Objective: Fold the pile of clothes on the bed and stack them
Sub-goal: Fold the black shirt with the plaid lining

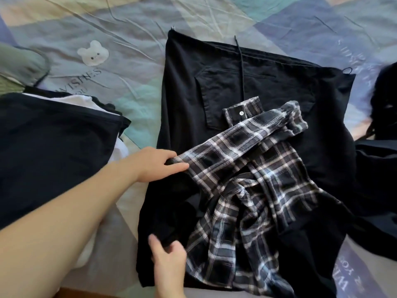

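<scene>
A crumpled black-and-white plaid shirt (247, 181) lies on top of a pair of black trousers (253, 87) spread flat on the bed, back pocket and drawstring showing. My left hand (159, 163) pinches the shirt's left edge between thumb and fingers. My right hand (169, 263) is at the bottom, thumb and fingers closing on the dark cloth by the shirt's lower left corner. A stack of folded clothes (53, 147), black on top with white beneath, sits to the left.
The pastel patchwork bedsheet (107, 35) has a white bear print. A green garment (17, 67) lies at far left. More dark clothes (380, 164) are heaped at the right edge. The bed's near edge runs along the bottom.
</scene>
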